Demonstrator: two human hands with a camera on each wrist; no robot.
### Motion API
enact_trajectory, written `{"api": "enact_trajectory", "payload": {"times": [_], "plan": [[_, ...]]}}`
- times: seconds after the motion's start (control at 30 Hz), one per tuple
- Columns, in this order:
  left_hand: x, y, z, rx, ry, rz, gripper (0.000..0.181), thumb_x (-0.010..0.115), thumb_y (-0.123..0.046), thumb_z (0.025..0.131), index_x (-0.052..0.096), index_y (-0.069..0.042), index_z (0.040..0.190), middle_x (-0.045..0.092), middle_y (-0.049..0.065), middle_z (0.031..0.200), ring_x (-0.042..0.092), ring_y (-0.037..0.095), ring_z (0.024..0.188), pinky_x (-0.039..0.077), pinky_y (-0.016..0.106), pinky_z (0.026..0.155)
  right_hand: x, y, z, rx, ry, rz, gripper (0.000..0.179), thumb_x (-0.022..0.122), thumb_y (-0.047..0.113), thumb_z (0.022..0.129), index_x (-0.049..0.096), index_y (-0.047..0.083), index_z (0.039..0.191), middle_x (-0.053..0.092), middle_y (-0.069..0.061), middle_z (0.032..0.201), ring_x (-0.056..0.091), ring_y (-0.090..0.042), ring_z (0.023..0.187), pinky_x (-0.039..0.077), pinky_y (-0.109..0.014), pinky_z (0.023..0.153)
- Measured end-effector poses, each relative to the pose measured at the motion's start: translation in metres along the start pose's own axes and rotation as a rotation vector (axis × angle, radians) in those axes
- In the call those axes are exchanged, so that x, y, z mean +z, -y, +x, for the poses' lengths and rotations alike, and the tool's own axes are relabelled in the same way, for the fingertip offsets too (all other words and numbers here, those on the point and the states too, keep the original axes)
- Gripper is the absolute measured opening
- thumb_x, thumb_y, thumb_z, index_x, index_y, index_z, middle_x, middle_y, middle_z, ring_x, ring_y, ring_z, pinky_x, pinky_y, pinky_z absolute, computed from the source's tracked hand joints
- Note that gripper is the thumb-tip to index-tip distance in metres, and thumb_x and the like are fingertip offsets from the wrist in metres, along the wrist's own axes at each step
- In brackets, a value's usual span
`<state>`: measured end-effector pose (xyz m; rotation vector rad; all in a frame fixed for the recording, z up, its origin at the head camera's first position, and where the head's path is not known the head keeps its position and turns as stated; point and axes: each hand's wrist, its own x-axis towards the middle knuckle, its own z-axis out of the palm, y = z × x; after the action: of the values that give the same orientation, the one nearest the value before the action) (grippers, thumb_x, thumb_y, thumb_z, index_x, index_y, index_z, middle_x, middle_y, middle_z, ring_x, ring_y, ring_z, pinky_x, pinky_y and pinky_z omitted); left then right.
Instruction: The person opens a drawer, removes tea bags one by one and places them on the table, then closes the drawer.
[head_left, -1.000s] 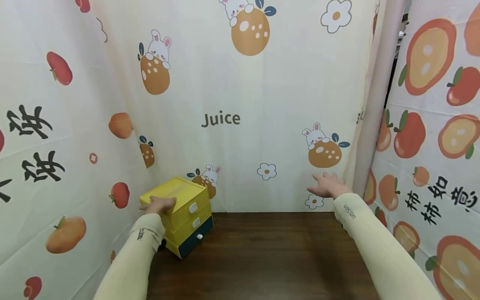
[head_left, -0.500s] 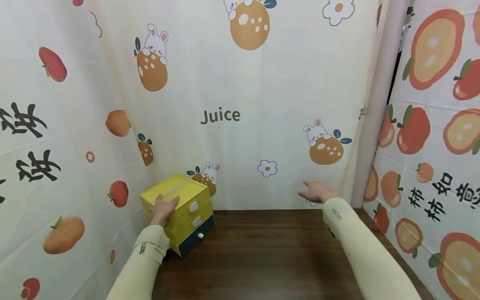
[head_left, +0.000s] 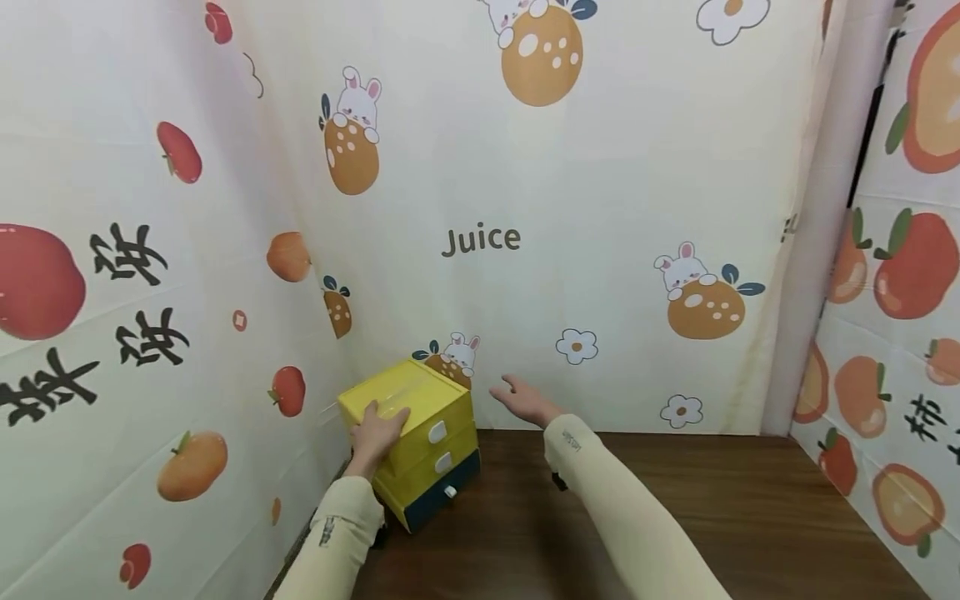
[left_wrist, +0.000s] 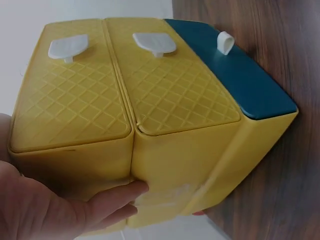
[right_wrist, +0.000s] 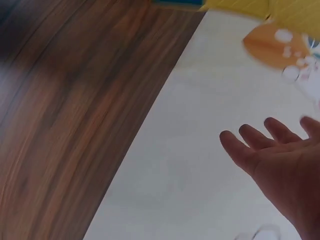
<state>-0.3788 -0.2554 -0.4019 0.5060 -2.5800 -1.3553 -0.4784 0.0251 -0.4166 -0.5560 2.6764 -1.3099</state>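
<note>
A small yellow drawer box [head_left: 408, 400] stands tilted in view at the left, by the back curtain. It has two yellow drawers and a dark teal bottom drawer [left_wrist: 235, 70], all with white pulls. My left hand [head_left: 377, 437] rests on its near side, thumb over the top edge. In the left wrist view the fingers [left_wrist: 117, 200] lie nearly straight along the side wall. To the right of the box hangs my right hand [head_left: 528, 404], fingers spread and holding nothing. A gap separates it from the box, whose lower edge shows atop the right wrist view.
A dark wooden table [head_left: 675, 500] lies beneath. Printed curtains enclose it: the back one [head_left: 615, 208] carries rabbits and oranges, the left one [head_left: 202, 367] meets it in the corner near the box. Another curtain [head_left: 862, 375] hangs at the right.
My right hand has moved left, much closer to the box. My left hand has stayed on the box, with its fingers shifting slightly. The head view has turned a little to the left.
</note>
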Motion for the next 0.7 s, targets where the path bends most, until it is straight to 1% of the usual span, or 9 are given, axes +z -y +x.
{"api": "enact_trajectory", "payload": {"times": [0.1,0.2,0.3,0.4,0.47,0.53,0.6,0.67,0.7], "plan": [[0.005,0.002,-0.007,0.01,0.014,-0.026,0.084,0.058,-0.047,0.093,0.017,-0.006,0.154,0.011,0.039,0.146,0.02,0.053,0.13,0.027,0.065,0.099,0.015,0.013,0.008,-0.027,-0.013,0.084,0.072,0.046,0.049,0.099,0.024,0.007,0.154,0.027,-0.018,0.155,0.032,-0.037,0.138,0.031,-0.054,0.106],[0.008,0.002,-0.011,0.028,0.027,-0.038,0.083,0.059,-0.047,0.092,0.02,-0.007,0.154,0.013,0.038,0.146,0.025,0.052,0.127,0.032,0.063,0.097,0.023,0.019,0.014,-0.061,0.006,0.125,0.07,0.048,0.043,0.1,0.021,0.009,0.155,0.024,-0.016,0.157,0.029,-0.038,0.139,0.03,-0.055,0.106],[0.019,-0.001,-0.011,0.07,0.055,-0.019,0.083,0.06,-0.047,0.092,0.023,-0.008,0.154,0.017,0.036,0.147,0.027,0.05,0.129,0.033,0.062,0.098,0.022,0.015,0.011,-0.063,0.035,0.16,0.065,0.048,0.037,0.101,0.022,0.012,0.156,0.027,-0.02,0.155,0.031,-0.041,0.138,0.035,-0.061,0.1],[0.026,-0.003,-0.009,0.09,0.081,-0.006,0.082,0.061,-0.048,0.091,0.024,-0.008,0.154,0.021,0.034,0.148,0.03,0.047,0.129,0.035,0.06,0.097,0.023,0.011,0.005,-0.049,0.077,0.199,0.062,0.047,0.037,0.102,0.024,0.019,0.156,0.034,-0.02,0.151,0.042,-0.042,0.129,0.044,-0.061,0.089],[0.028,-0.004,-0.009,0.098,0.095,-0.006,0.082,0.062,-0.047,0.091,0.026,-0.008,0.153,0.023,0.033,0.148,0.033,0.045,0.126,0.036,0.058,0.096,0.025,0.009,0.002,-0.049,0.127,0.235,0.062,0.047,0.039,0.102,0.022,0.024,0.156,0.037,-0.019,0.15,0.049,-0.039,0.121,0.046,-0.057,0.085],[0.029,-0.005,-0.009,0.107,0.106,-0.013,0.081,0.063,-0.047,0.09,0.028,-0.008,0.153,0.024,0.033,0.147,0.036,0.043,0.123,0.037,0.056,0.095,0.027,0.007,0.001,-0.075,0.163,0.278,0.061,0.046,0.037,0.103,0.02,0.024,0.157,0.037,-0.015,0.15,0.052,-0.033,0.115,0.045,-0.052,0.088],[0.03,-0.005,-0.009,0.12,0.121,-0.022,0.081,0.063,-0.047,0.09,0.029,-0.009,0.153,0.026,0.032,0.147,0.04,0.041,0.118,0.039,0.054,0.093,0.027,0.004,0.0,-0.104,0.188,0.323,0.061,0.044,0.034,0.103,0.017,0.023,0.157,0.034,-0.013,0.152,0.051,-0.029,0.114,0.041,-0.049,0.094],[0.031,-0.006,-0.008,0.141,0.135,-0.018,0.081,0.064,-0.047,0.09,0.029,-0.009,0.153,0.029,0.03,0.146,0.043,0.039,0.115,0.04,0.052,0.091,0.026,0.002,-0.002,-0.118,0.184,0.348,0.061,0.043,0.031,0.104,0.016,0.022,0.157,0.029,-0.01,0.155,0.048,-0.025,0.117,0.037,-0.048,0.098],[0.031,-0.007,-0.007,0.153,0.143,-0.015,0.081,0.063,-0.048,0.09,0.03,-0.01,0.153,0.031,0.03,0.146,0.044,0.038,0.114,0.04,0.05,0.09,0.025,0.0,-0.004,-0.122,0.18,0.359,0.061,0.042,0.03,0.104,0.015,0.021,0.157,0.028,-0.011,0.155,0.047,-0.025,0.117,0.037,-0.048,0.098]]}}
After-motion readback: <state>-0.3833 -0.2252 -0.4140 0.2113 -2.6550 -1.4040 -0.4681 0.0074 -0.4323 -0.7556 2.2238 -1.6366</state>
